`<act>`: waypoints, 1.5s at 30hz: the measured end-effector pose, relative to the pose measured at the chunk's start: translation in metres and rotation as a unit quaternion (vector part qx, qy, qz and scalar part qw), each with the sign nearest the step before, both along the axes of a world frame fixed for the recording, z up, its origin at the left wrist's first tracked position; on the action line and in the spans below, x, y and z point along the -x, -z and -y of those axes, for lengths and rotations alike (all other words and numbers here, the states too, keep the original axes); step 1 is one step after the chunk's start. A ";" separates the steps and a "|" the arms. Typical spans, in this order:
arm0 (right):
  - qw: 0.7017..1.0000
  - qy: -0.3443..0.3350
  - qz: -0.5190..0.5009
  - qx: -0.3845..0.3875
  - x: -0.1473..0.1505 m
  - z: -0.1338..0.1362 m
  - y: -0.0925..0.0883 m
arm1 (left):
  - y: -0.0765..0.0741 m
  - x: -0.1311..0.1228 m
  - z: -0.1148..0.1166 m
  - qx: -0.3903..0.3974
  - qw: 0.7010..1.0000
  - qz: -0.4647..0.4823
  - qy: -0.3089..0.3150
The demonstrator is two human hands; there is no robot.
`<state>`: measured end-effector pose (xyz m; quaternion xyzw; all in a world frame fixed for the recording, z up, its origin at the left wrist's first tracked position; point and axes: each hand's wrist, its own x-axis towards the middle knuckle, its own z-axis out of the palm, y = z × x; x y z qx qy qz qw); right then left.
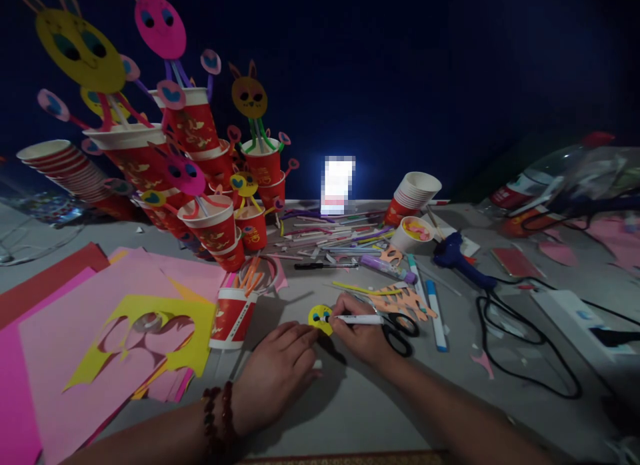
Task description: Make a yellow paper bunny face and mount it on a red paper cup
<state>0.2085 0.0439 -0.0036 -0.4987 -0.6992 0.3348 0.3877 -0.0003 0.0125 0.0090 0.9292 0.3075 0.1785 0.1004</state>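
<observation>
A small yellow paper face [320, 317] with blue eyes lies on the grey table [350, 398]. My right hand [361, 330] is closed around a white marker pen [361, 319], whose tip touches the face. My left hand [280, 375] rests flat beside it, fingers stretched toward the face's lower edge and pressing near it. A beaded bracelet [219, 418] circles my left wrist. Black-handled scissors [403, 332] lie just right of my right hand.
Red paper cups with paper bunny faces on straws [200, 185] crowd the back left. Pink and yellow cut sheets [140, 332] cover the left. Straws and pens [330, 242], stacked cups [413, 195], a blue glue gun [457, 258] with black cord and a white power strip [570, 315] lie right.
</observation>
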 end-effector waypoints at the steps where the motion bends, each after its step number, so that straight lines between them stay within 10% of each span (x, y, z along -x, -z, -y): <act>1: 1.000 -0.001 -0.001 0.000 0.000 0.000 0.000 | 0.000 0.000 0.000 0.000 1.000 -0.002 0.000; 45: 0.993 0.061 -0.092 0.036 -0.007 -0.001 -0.002 | -0.001 -0.001 0.000 0.008 1.000 -0.007 0.000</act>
